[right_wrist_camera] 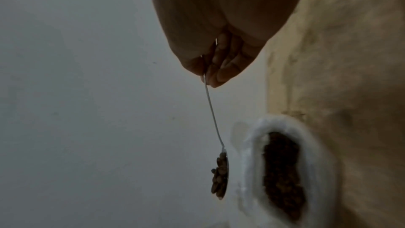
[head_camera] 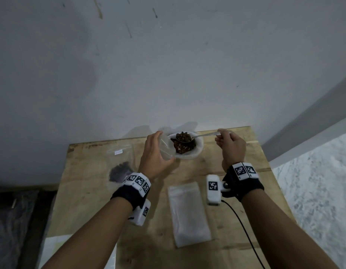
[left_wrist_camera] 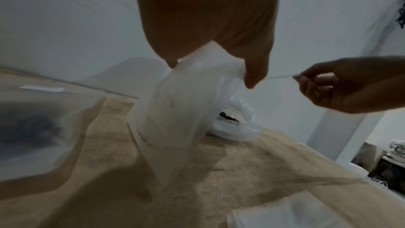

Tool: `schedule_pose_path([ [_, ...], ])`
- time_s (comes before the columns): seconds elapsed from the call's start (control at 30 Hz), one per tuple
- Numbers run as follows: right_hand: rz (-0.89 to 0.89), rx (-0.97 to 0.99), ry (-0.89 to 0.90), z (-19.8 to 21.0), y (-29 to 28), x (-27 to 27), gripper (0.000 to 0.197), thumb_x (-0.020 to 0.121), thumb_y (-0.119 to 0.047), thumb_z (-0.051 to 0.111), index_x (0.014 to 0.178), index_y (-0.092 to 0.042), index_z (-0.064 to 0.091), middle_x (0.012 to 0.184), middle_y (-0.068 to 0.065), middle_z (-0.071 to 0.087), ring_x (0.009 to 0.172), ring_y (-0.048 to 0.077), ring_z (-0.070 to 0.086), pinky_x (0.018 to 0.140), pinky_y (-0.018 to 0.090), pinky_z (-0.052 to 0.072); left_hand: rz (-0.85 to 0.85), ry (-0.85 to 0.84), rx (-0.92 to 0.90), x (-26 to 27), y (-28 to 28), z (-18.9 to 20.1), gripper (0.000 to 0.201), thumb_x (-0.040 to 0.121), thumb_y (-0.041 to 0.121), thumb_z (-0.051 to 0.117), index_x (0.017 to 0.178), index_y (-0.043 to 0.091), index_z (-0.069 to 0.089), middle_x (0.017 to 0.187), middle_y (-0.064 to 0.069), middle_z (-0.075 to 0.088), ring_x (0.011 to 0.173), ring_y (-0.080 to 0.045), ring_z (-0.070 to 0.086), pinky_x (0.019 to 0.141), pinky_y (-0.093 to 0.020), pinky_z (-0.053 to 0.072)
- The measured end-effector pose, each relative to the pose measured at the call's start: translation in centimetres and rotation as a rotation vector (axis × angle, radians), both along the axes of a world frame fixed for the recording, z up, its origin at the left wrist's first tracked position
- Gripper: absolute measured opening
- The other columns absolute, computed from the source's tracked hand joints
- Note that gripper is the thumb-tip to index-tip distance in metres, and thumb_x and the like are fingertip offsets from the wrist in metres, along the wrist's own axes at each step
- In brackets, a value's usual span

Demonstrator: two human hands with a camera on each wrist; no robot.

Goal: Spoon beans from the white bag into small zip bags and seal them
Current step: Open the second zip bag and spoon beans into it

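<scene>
The white bag (head_camera: pixel 199 150) stood open at the far edge of the wooden desk (head_camera: pixel 236 226), close to the wall (head_camera: pixel 168 65), with its top rolled down and brown beans (head_camera: pixel 184 147) showing inside. The right hand (head_camera: pixel 230 146), on the right of the white bag, pinched the end of a metal spoon (head_camera: pixel 199 136) between thumb and curled fingers; the spoon reached leftward so that its bowl hung above the bag's mouth, heaped with beans. In the right wrist view the spoon (right_wrist_camera: pixel 213 119) hung clear of the bag (right_wrist_camera: pixel 252 171), and the load sat in its bowl without touching the beans below. The left hand (head_camera: pixel 154 156), on the left of the white bag, gripped an empty clear zip bag (head_camera: pixel 166 147) by its top, fingers on one side and thumb on the other. In the left wrist view this zip bag (left_wrist_camera: pixel 173 119) hung down from the fingers with its lower corner toward the desk; whether that corner touched the wood could not be told. The two hands were apart, with the white bag between them. Left of the white bag, beyond the left wrist, a filled zip bag (head_camera: pixel 120 164) lay flat on the desk with dark beans inside. Nearer the person than the white bag, a stack of empty zip bags (head_camera: pixel 188 212) lay flat between the forearms.
</scene>
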State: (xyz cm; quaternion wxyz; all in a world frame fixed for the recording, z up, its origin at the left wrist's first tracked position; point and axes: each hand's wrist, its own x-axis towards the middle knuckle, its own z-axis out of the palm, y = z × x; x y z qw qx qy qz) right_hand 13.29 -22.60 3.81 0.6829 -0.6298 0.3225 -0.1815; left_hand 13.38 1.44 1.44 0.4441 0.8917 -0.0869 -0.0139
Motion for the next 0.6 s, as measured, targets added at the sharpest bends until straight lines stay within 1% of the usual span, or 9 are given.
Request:
schedule_pose_path([
  [0.07,0.041,0.003,-0.05,1.4,0.4,0.1,0.014,0.087,-0.016,0.064,0.085,-0.013,0.078,0.07,0.004,0.069,0.068,0.015,0.065,0.067,0.028,0.053,0.001,0.0,0.005,0.1,-0.4,0.5,0.101,0.063,0.061,0.068,0.147,0.022,0.029,0.145,0.004,0.031,0.133,-0.01,0.034,0.107,-0.027,0.034],
  [0.1,0.07,0.001,-0.078,2.0,0.7,0.1,0.013,0.087,-0.015,0.064,0.085,-0.013,0.077,0.07,0.004,0.069,0.069,0.016,0.065,0.067,0.027,0.053,0.0,-0.008,0.004,0.1,-0.5,0.7,0.1,0.064,0.06,0.068,0.148,0.021,0.029,0.145,0.003,0.031,0.133,-0.011,0.034,0.107,-0.027,0.034],
  [0.13,0.104,-0.011,-0.105,2.6,1.1,0.1,0.013,0.088,-0.014,0.064,0.085,-0.013,0.077,0.071,0.005,0.069,0.069,0.016,0.065,0.067,0.027,0.053,0.002,-0.019,0.003,0.2,-0.7,0.9,0.098,0.067,0.054,0.073,0.148,0.02,0.029,0.145,0.002,0.032,0.134,-0.012,0.034,0.109,-0.028,0.035],
  [0.17,0.142,-0.034,-0.129,3.2,1.4,0.0,0.013,0.089,-0.014,0.064,0.085,-0.014,0.077,0.072,0.004,0.07,0.069,0.015,0.065,0.067,0.027,0.053,0.005,-0.034,0.003,0.3,-0.8,1.1,0.095,0.07,0.045,0.079,0.147,0.019,0.03,0.144,0.001,0.032,0.134,-0.013,0.034,0.111,-0.03,0.036],
  [0.23,0.222,-0.098,-0.172,4.2,2.1,-0.3,0.013,0.091,-0.015,0.064,0.087,-0.013,0.077,0.075,0.003,0.071,0.068,0.013,0.065,0.067,0.025,0.053,0.008,-0.066,0.005,0.3,-0.9,1.4,0.092,0.073,0.031,0.084,0.147,0.018,0.03,0.144,0.001,0.033,0.135,-0.014,0.034,0.113,-0.031,0.036],
  [0.33,0.335,-0.193,-0.241,5.5,2.8,-0.9,0.014,0.094,-0.014,0.064,0.094,-0.006,0.075,0.079,0.001,0.071,0.067,0.008,0.065,0.067,0.021,0.052,0.008,-0.093,0.002,0.1,-0.8,1.9,0.092,0.073,0.027,0.085,0.146,0.018,0.031,0.143,0.0,0.034,0.135,-0.015,0.036,0.109,-0.027,0.036],
  [0.4,0.392,-0.229,-0.28,6.1,3.0,-1.1,0.014,0.095,-0.014,0.064,0.096,-0.004,0.074,0.079,0.0,0.07,0.068,0.008,0.065,0.068,0.018,0.052,0.016,-0.109,0.006,0.0,-0.6,2.2,0.092,0.072,0.026,0.086,0.146,0.018,0.032,0.143,0.0,0.034,0.133,-0.015,0.038,0.107,-0.029,0.04],
  [0.5,0.395,-0.197,-0.304,6.4,2.9,-1.2,0.015,0.096,-0.015,0.063,0.097,-0.004,0.074,0.085,0.0,0.072,0.073,0.011,0.066,0.071,0.021,0.054,0.025,-0.123,0.02,-0.3,0.0,2.5,0.091,0.072,0.027,0.086,0.145,0.019,0.032,0.143,0.001,0.034,0.131,-0.015,0.039,0.104,-0.033,0.044],
  [0.6,0.3,-0.125,-0.304,6.0,2.6,-1.0,0.016,0.097,-0.016,0.061,0.098,-0.006,0.073,0.089,0.005,0.072,0.074,0.011,0.065,0.071,0.022,0.053,0.016,-0.11,0.029,-0.6,0.7,2.4,0.092,0.073,0.032,0.084,0.146,0.02,0.03,0.144,0.002,0.032,0.133,-0.016,0.038,0.106,-0.035,0.043],
])
